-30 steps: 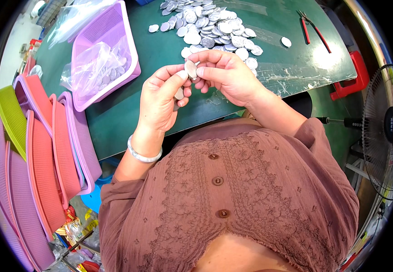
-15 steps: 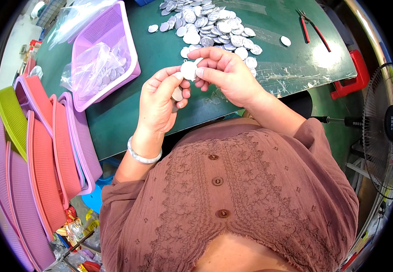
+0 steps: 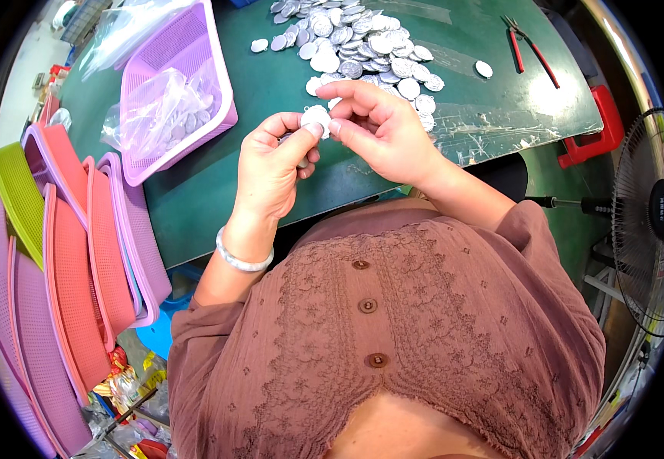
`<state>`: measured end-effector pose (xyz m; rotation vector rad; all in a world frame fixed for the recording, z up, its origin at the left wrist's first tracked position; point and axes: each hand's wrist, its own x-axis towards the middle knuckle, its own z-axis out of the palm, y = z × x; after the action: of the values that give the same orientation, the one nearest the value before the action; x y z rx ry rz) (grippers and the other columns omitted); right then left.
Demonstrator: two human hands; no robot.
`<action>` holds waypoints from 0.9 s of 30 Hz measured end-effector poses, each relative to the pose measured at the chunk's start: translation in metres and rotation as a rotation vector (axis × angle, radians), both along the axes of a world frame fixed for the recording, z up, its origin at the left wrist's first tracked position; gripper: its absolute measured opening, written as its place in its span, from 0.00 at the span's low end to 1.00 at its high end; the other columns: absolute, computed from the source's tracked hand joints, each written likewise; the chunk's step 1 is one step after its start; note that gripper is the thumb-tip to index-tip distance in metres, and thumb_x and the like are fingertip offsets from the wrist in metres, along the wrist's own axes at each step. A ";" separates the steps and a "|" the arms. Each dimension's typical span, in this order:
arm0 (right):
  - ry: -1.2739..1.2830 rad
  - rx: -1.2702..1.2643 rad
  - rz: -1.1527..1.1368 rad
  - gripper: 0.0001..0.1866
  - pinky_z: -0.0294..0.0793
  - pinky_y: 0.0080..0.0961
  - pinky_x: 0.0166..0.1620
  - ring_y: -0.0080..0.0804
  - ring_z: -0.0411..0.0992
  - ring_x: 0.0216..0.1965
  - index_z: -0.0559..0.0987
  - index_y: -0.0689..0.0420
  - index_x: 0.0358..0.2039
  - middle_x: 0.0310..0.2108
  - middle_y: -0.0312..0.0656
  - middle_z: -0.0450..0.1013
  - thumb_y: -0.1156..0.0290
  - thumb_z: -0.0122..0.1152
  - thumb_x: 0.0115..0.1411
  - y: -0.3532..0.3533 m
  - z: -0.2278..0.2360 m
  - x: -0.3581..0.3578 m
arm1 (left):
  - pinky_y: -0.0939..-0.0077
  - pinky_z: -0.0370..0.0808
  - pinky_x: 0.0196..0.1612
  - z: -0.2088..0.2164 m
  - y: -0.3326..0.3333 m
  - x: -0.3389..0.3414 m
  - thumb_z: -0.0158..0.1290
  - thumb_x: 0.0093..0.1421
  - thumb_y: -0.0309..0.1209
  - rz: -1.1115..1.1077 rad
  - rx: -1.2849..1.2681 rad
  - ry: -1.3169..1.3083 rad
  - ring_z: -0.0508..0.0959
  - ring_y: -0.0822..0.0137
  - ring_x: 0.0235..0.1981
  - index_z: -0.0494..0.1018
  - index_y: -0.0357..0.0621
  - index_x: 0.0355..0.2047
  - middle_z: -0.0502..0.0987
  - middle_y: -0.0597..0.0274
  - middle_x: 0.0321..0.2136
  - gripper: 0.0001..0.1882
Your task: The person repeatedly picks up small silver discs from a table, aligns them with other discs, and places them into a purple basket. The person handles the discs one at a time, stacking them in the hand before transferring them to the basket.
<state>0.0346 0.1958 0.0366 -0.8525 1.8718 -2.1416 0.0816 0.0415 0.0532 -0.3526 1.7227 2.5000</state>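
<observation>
My left hand [image 3: 270,157] pinches a round, flat silver medallion [image 3: 316,117] between thumb and forefinger. More metal discs show partly under its curled fingers. My right hand [image 3: 381,126] is bent round the right side of the same medallion, its thumb tip at the edge; the other fingers are partly hidden behind. A pale bit of disc [image 3: 335,102] shows by the right forefinger; whether it is held or lies on the table I cannot tell. Just beyond the hands, a heap of silver medallions [image 3: 362,42] is spread on the green table [image 3: 469,99].
A purple plastic basket [image 3: 228,99] at the left holds a clear bag [image 3: 167,115] of discs. Red-handled pliers [image 3: 517,52] and a single medallion [image 3: 484,69] lie to the right. Stacked baskets [image 3: 71,283] stand at the left; a fan [image 3: 642,214] and red stool [image 3: 596,130] are at the right.
The medallion has shifted slightly left and tilted. My left thumb has moved further over its face, and my right thumb has drawn back to its edge.
</observation>
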 end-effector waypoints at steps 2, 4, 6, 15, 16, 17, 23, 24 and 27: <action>0.102 0.046 -0.039 0.15 0.67 0.15 0.29 0.17 0.66 0.24 0.70 0.61 0.42 0.23 0.35 0.70 0.80 0.52 0.51 0.000 0.003 0.002 | 0.88 0.61 0.17 0.000 0.001 0.000 0.52 0.53 0.25 0.006 -0.026 -0.005 0.68 0.79 0.18 0.70 0.38 0.29 0.71 0.67 0.20 0.04; 0.188 0.077 -0.072 0.15 0.66 0.15 0.28 0.18 0.66 0.23 0.70 0.60 0.42 0.23 0.35 0.70 0.80 0.52 0.51 0.000 0.004 0.002 | 0.88 0.61 0.17 -0.001 0.001 -0.001 0.52 0.53 0.26 0.005 -0.036 -0.009 0.68 0.79 0.18 0.70 0.38 0.29 0.71 0.67 0.20 0.05; 0.257 0.092 -0.097 0.15 0.66 0.15 0.26 0.19 0.66 0.22 0.70 0.60 0.41 0.22 0.35 0.70 0.80 0.53 0.50 -0.001 0.004 0.001 | 0.87 0.61 0.17 -0.003 0.000 -0.001 0.51 0.54 0.27 -0.003 -0.033 -0.012 0.68 0.78 0.18 0.70 0.38 0.29 0.70 0.67 0.20 0.05; 0.299 0.100 -0.083 0.16 0.67 0.16 0.26 0.21 0.68 0.21 0.70 0.58 0.42 0.21 0.36 0.70 0.81 0.53 0.50 -0.003 0.002 0.001 | 0.86 0.61 0.16 -0.009 -0.005 0.000 0.49 0.56 0.31 -0.034 0.165 -0.046 0.69 0.76 0.18 0.70 0.42 0.28 0.71 0.66 0.21 0.06; 0.289 0.099 -0.072 0.17 0.68 0.16 0.26 0.22 0.68 0.21 0.70 0.58 0.42 0.22 0.36 0.70 0.81 0.53 0.50 -0.003 0.001 0.001 | 0.86 0.61 0.16 -0.009 -0.004 0.000 0.50 0.56 0.32 -0.055 0.206 -0.065 0.69 0.76 0.18 0.70 0.42 0.28 0.71 0.66 0.21 0.06; 0.281 0.090 -0.057 0.17 0.68 0.16 0.27 0.22 0.68 0.21 0.70 0.58 0.43 0.22 0.36 0.70 0.81 0.53 0.50 -0.003 0.000 0.001 | 0.86 0.61 0.16 -0.009 -0.004 0.000 0.50 0.56 0.32 -0.073 0.239 -0.082 0.70 0.75 0.19 0.69 0.43 0.27 0.71 0.66 0.21 0.06; 0.190 0.109 -0.006 0.18 0.69 0.16 0.32 0.19 0.67 0.26 0.68 0.58 0.45 0.24 0.35 0.70 0.81 0.52 0.52 0.002 0.004 0.001 | 0.89 0.62 0.16 0.001 -0.017 0.000 0.49 0.55 0.32 -0.050 0.512 -0.096 0.67 0.72 0.23 0.66 0.41 0.26 0.67 0.59 0.24 0.08; 0.181 0.117 -0.008 0.18 0.68 0.16 0.32 0.19 0.67 0.26 0.69 0.58 0.45 0.25 0.35 0.70 0.81 0.52 0.52 0.003 0.004 0.001 | 0.89 0.62 0.16 0.007 -0.024 0.000 0.49 0.55 0.32 -0.031 0.535 -0.074 0.67 0.72 0.23 0.66 0.41 0.27 0.67 0.59 0.25 0.07; 0.133 0.127 -0.003 0.17 0.68 0.15 0.33 0.18 0.67 0.27 0.69 0.59 0.44 0.26 0.36 0.70 0.80 0.52 0.52 0.007 0.005 0.001 | 0.88 0.62 0.16 0.025 -0.058 -0.008 0.48 0.54 0.29 0.022 0.541 0.037 0.68 0.69 0.22 0.64 0.44 0.28 0.70 0.56 0.25 0.04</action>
<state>0.0352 0.2024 0.0413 -0.9862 2.0482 -1.9869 0.0732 -0.0166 0.0784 -0.2764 0.9840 2.8594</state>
